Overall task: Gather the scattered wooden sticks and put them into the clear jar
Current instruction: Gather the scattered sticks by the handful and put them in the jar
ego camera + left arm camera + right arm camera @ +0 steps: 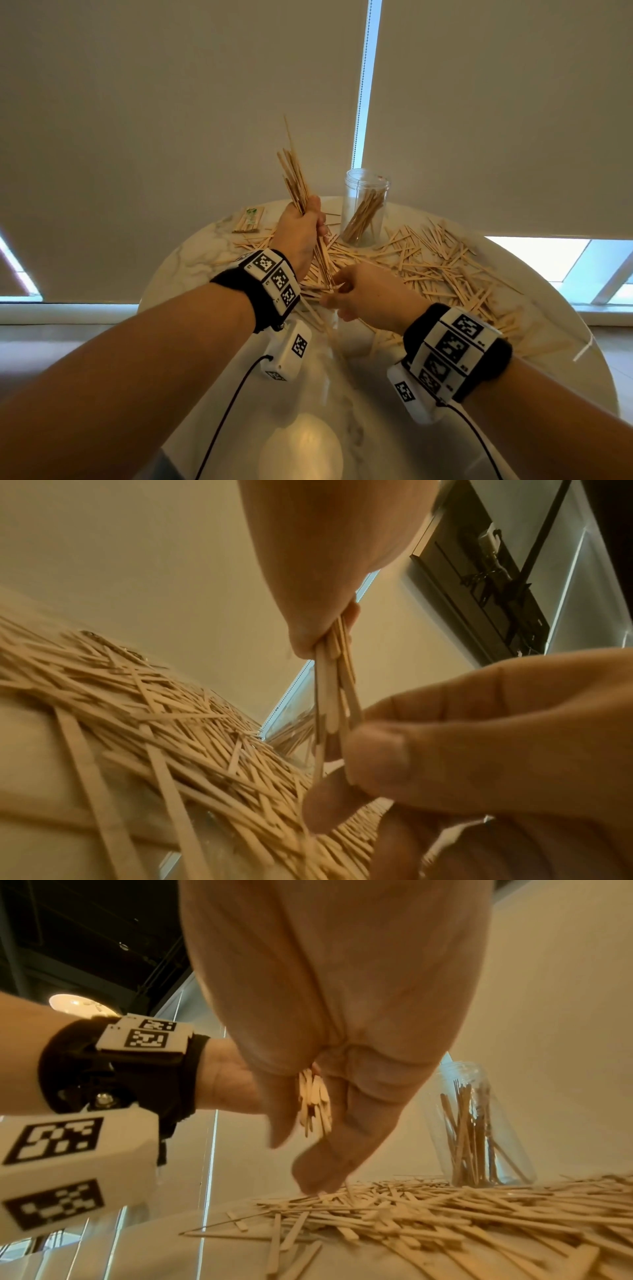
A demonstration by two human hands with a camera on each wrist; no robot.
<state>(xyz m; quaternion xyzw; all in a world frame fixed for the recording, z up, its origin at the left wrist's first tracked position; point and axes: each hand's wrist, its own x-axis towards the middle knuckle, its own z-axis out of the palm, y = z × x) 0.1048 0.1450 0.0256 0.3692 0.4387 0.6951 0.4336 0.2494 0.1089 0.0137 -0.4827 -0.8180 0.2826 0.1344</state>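
My left hand (301, 226) grips a bundle of wooden sticks (294, 178) held nearly upright above the table, its tops fanning out. My right hand (356, 294) pinches the bundle's lower ends just above the pile. In the left wrist view the bundle (334, 685) runs from my left palm (325, 561) down into the right hand's fingers (377, 753). The right wrist view shows the stick ends (313, 1102) between thumb and fingers. The clear jar (366, 202) (476, 1123) stands upright at the back with several sticks leaning inside. Scattered sticks (438, 267) (411, 1213) cover the table.
The round marble table (191, 260) drops off on all sides, and the pile spreads mostly right of centre. A wrapped packet of sticks (248, 221) lies at the back left. Closed blinds hang right behind the table.
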